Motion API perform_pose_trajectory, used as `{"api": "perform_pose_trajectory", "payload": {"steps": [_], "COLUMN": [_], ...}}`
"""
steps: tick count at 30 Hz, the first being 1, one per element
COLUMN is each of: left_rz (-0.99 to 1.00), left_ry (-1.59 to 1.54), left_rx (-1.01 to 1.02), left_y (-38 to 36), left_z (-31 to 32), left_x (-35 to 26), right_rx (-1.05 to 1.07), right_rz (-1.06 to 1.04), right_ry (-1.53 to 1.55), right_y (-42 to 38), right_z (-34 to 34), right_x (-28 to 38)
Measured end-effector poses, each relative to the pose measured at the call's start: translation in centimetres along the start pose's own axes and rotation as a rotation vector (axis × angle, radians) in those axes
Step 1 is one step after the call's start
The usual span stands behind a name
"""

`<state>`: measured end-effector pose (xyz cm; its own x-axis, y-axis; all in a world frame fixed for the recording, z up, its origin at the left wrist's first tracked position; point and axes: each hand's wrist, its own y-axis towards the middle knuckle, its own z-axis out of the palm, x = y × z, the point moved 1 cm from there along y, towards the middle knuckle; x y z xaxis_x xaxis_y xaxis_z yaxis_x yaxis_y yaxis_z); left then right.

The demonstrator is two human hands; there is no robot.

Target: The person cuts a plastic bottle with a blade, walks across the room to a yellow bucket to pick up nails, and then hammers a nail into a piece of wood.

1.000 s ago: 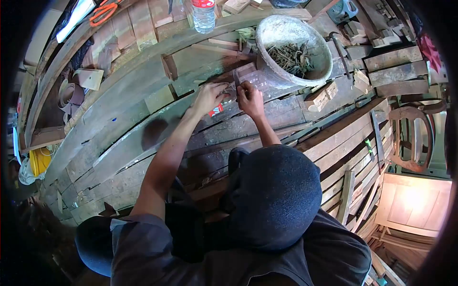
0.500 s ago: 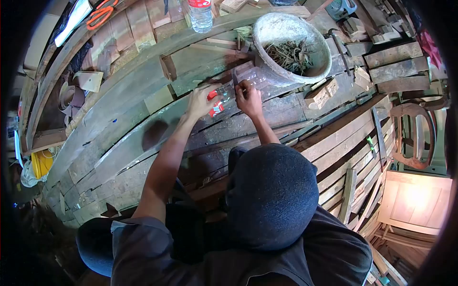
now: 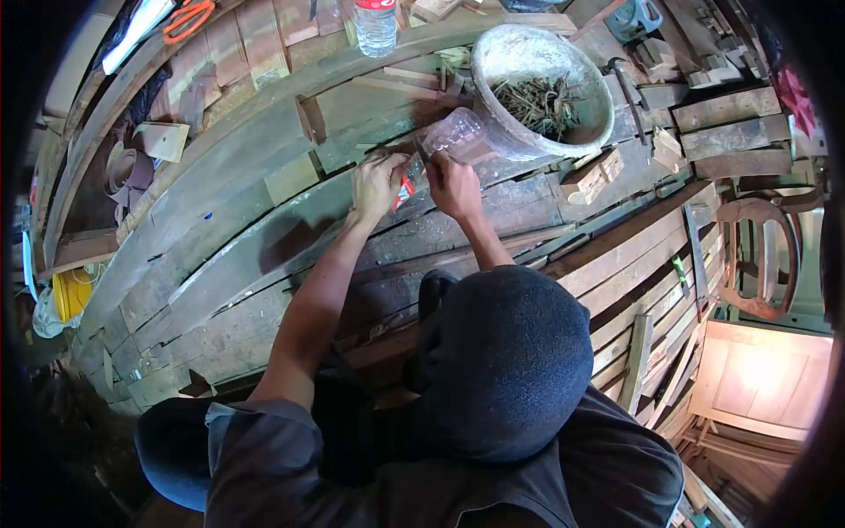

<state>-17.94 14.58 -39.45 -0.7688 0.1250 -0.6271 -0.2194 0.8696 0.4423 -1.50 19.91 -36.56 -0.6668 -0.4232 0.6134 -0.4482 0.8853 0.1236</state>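
My left hand (image 3: 378, 183) is closed round the labelled part of a clear plastic bottle (image 3: 458, 132); some of the red label shows beside its fingers. Close to its right, my right hand (image 3: 454, 183) is closed on a thin dark blade-like tool (image 3: 421, 150), whose tip points up and away, against the bottle. The bottle's clear ribbed end sticks out beyond the tool, beside a whitish round tub (image 3: 502, 114). Where exactly the tool touches the plastic is hard to make out.
Dry twigs or shavings (image 3: 539, 104) lie in the tub. A second bottle (image 3: 376, 28) with a red label stands at the top. Orange-handled scissors (image 3: 188, 19) lie upper left. Wood blocks (image 3: 593, 176) and a hammer-like tool (image 3: 628, 99) lie to the right.
Both hands have drawn closer together. The left hand now covers more of the red label, and the tool has shifted slightly left with the right hand.
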Motion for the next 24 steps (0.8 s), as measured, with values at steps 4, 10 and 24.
{"api": "perform_pose_trajectory", "payload": {"steps": [4, 10, 24], "left_rz": [0.067, 0.115, 0.117], "left_ry": [0.012, 0.008, 0.049], "left_rx": [0.005, 0.019, 0.013], "left_y": [0.4, 0.4, 0.9], "left_z": [-0.3, -0.1, -0.3], "left_x": [-0.5, 0.3, 0.8], "right_rx": [-0.007, -0.038, 0.028], "right_rz": [-0.024, -0.026, -0.050], "right_ry": [-0.053, -0.066, -0.129], "right_y": [0.1, 0.5, -2.2], "right_z": [0.0, 0.3, -0.8], "right_x": [0.7, 1.2, 1.5]}}
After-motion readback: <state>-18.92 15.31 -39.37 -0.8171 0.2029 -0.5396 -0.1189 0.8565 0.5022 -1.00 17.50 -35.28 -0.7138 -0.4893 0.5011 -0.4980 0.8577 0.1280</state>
